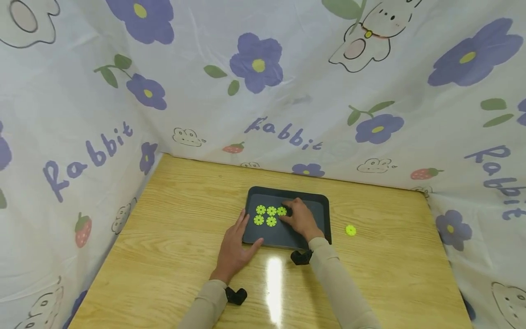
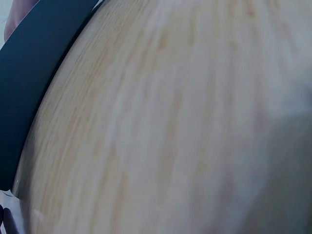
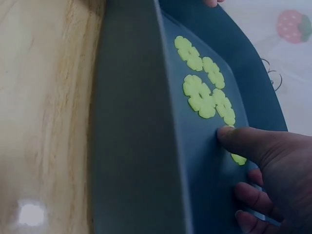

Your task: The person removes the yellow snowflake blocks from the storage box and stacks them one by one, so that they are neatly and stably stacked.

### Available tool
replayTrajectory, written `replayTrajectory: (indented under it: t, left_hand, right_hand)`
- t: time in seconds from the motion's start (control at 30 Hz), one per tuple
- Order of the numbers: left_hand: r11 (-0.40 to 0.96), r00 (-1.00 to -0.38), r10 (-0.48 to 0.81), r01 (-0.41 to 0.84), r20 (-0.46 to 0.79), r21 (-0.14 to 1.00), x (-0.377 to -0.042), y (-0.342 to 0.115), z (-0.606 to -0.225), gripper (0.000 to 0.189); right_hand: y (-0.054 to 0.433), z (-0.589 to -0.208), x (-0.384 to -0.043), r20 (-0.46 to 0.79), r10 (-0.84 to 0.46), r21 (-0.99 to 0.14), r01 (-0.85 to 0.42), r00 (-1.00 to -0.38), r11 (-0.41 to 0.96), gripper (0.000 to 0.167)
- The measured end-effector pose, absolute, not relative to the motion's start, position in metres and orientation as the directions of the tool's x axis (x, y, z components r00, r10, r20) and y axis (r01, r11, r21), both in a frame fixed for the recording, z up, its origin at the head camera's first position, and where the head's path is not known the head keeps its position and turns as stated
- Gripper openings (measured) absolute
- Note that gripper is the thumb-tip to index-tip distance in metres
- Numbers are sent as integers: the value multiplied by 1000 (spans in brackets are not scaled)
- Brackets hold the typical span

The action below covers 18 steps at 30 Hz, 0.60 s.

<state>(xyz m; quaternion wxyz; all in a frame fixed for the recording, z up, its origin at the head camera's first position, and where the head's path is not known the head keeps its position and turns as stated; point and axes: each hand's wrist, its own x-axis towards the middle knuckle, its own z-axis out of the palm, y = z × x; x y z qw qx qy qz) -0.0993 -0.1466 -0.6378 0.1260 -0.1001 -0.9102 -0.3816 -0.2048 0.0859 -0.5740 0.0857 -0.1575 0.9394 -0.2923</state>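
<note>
On the table sits a dark grey tray (image 1: 283,240) holding several yellow-green notched plastic discs, the snowflake-building kind, in two rows. My right hand (image 1: 302,218) reaches into the tray from the right. Its thumb and forefinger pinch the edges of the rightmost snowflake disc (image 1: 281,211) of the far row; in the right wrist view the thumb partly covers that disc (image 3: 238,159). Two discs form the near row, including one disc (image 1: 271,221) closest to the right thumb. My left hand (image 1: 235,249) lies with extended fingers along the tray's left edge, thumb at its near side.
One more yellow-green disc (image 1: 350,230) lies on the wooden table (image 1: 176,228), right of the tray. White printed cloth (image 1: 263,109) hangs behind the table and along both sides. Black wrist cameras (image 1: 236,296) sit at both cuffs.
</note>
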Motion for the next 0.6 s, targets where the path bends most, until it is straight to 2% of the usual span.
replayTrajectory:
  t: [0.27, 0.6]
  left_hand:
    - [692, -939, 81, 294, 334, 660, -98, -144, -637, 85]
    - [700, -947, 84, 278, 310, 658, -98, -143, -633, 85]
  right_hand:
    - [87, -573, -201, -74, -353, -537, -261, -933, 802, 42]
    - [90, -573, -195, 11, -400, -505, -350, -916, 789, 37]
